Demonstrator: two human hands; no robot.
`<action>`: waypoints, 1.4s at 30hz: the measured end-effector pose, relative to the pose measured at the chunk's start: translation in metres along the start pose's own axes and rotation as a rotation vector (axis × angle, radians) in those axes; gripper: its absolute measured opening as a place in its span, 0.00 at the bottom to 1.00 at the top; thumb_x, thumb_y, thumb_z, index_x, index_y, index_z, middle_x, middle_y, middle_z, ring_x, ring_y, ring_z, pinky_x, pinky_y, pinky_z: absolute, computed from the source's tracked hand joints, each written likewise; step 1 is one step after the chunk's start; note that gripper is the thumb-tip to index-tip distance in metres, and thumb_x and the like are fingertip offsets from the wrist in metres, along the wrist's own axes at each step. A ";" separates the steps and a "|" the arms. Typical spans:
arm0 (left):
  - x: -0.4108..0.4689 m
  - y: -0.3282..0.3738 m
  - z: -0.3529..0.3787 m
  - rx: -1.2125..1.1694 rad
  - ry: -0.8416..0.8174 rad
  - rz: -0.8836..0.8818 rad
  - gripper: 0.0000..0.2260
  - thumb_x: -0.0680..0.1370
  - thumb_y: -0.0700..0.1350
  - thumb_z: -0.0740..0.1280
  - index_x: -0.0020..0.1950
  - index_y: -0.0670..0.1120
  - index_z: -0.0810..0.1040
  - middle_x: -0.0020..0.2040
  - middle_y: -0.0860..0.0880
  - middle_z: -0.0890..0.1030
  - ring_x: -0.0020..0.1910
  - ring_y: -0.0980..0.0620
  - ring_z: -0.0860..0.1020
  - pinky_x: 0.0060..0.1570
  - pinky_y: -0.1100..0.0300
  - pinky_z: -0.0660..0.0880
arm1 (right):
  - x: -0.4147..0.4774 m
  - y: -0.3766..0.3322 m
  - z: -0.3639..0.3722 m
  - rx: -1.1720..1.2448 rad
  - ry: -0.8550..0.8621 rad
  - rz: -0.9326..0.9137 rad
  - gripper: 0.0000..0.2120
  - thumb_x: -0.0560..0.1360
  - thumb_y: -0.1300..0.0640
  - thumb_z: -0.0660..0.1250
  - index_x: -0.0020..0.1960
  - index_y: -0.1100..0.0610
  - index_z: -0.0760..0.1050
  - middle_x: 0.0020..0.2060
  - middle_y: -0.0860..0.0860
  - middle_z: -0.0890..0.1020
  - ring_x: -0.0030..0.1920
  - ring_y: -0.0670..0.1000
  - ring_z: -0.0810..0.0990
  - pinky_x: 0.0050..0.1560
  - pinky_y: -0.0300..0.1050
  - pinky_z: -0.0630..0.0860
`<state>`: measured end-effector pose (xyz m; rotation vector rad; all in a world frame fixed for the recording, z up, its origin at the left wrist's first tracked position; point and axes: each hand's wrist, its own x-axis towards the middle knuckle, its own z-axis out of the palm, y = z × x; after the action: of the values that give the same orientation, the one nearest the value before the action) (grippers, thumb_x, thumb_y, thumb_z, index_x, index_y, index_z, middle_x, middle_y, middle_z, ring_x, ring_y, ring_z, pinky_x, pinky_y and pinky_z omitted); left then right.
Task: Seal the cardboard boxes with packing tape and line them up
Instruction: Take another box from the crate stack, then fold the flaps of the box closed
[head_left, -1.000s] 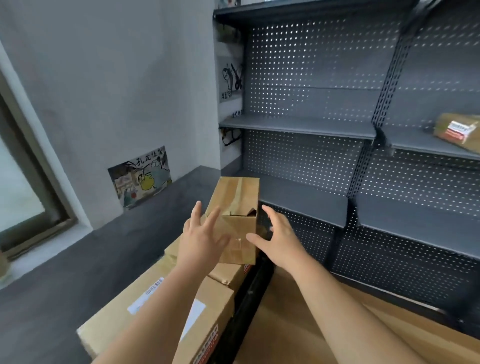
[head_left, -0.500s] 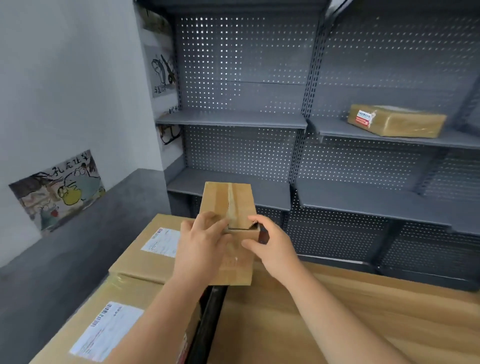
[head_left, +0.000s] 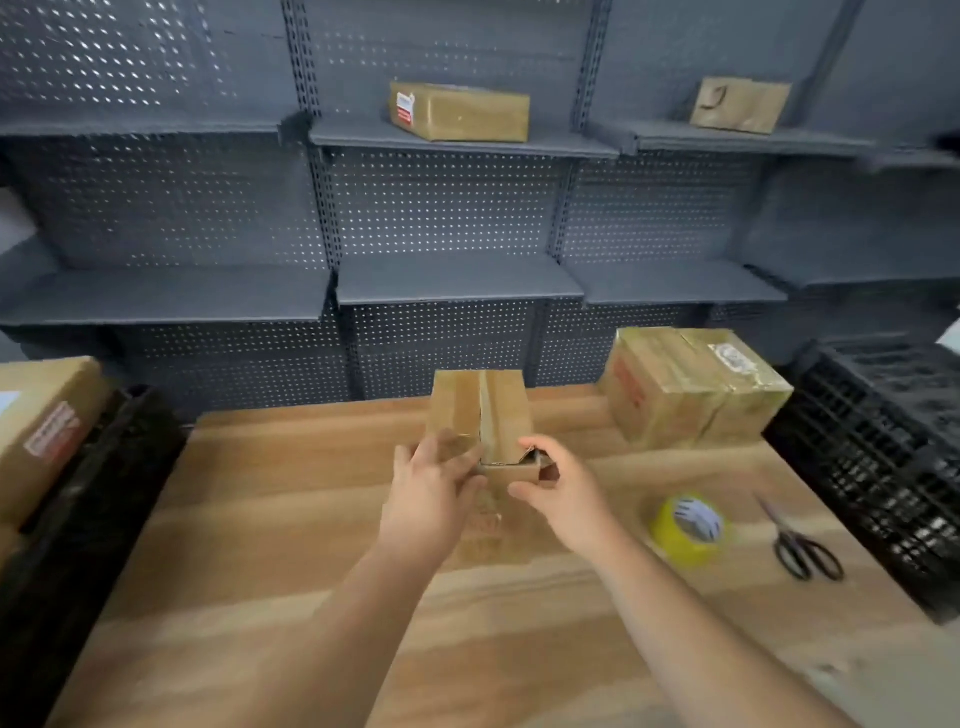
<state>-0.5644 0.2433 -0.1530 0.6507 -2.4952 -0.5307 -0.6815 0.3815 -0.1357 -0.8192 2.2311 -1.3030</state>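
A small cardboard box (head_left: 480, 410) with a partly open top flap sits between my hands over the middle of the wooden table (head_left: 291, 545). My left hand (head_left: 428, 496) grips its near left side. My right hand (head_left: 563, 493) holds its near right corner, thumb and fingers curled round the edge. A roll of yellow packing tape (head_left: 688, 527) lies on the table to the right of my right hand. A larger taped box (head_left: 685, 387) stands at the table's back right.
Black-handled scissors (head_left: 802, 545) lie right of the tape. A black plastic crate (head_left: 883, 457) stands at the right edge, another black crate (head_left: 88, 499) at the left with a labelled box (head_left: 41, 426) on it. Grey shelves (head_left: 457, 283) behind hold two boxes (head_left: 460, 111).
My hands have carried the small box from the pile at the left over to the middle of the table. The view has swung right, bringing tape, scissors and the right crate into sight.
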 end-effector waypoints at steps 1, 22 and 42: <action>-0.005 0.016 0.016 -0.012 -0.019 -0.008 0.15 0.78 0.52 0.68 0.64 0.58 0.79 0.66 0.53 0.72 0.56 0.46 0.68 0.53 0.54 0.71 | -0.003 0.015 -0.015 -0.002 -0.016 0.028 0.23 0.72 0.58 0.75 0.59 0.37 0.73 0.52 0.48 0.79 0.41 0.40 0.78 0.40 0.30 0.70; 0.038 0.049 0.154 0.122 -0.255 0.182 0.21 0.61 0.42 0.82 0.53 0.50 0.84 0.54 0.43 0.81 0.53 0.39 0.82 0.48 0.42 0.80 | 0.053 0.170 -0.079 -0.354 0.075 -0.253 0.07 0.74 0.62 0.73 0.52 0.56 0.82 0.63 0.42 0.75 0.55 0.48 0.82 0.54 0.49 0.80; 0.026 0.104 0.164 0.062 -0.187 -0.072 0.12 0.73 0.47 0.68 0.55 0.48 0.83 0.62 0.46 0.75 0.63 0.45 0.70 0.66 0.53 0.66 | 0.086 0.160 -0.112 0.395 -0.229 0.477 0.09 0.72 0.63 0.74 0.48 0.55 0.75 0.46 0.52 0.80 0.47 0.52 0.82 0.55 0.50 0.81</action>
<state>-0.7111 0.3525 -0.2247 0.7483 -2.6810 -0.5657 -0.8584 0.4556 -0.2299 -0.2520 1.7595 -1.2718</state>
